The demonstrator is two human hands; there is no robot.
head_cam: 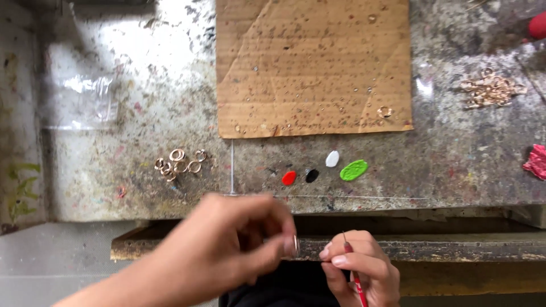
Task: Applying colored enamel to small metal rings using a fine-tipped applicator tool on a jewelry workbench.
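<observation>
Two hands at bottom centre of frame. Left hand (227,244) pinches a small thin ring (296,245) edge-on between thumb and fingertips; ring looks pale metallic, detail blurred. Right hand (358,264) grips a thin red-handled brush (354,272) pencil-style, fingers closed around the shaft, tip up and just beside the ring.

Four paint blobs mid-frame on the worktable (455,165): red blob (289,178), black blob (311,175), white blob (332,158), green blob (354,170), the green one largest.

Cardboard sheet (313,65) upper centre, brown, creased, speckled with droplets; one loose ring (385,112) near its lower right corner. Clear plastic bag (85,102) upper left, crumpled, contents not readable. Cluster of copper-coloured rings (180,162) left of centre. Tangled pile of similar metal pieces (492,91) upper right. Red object (536,161) at right edge, cropped.
</observation>
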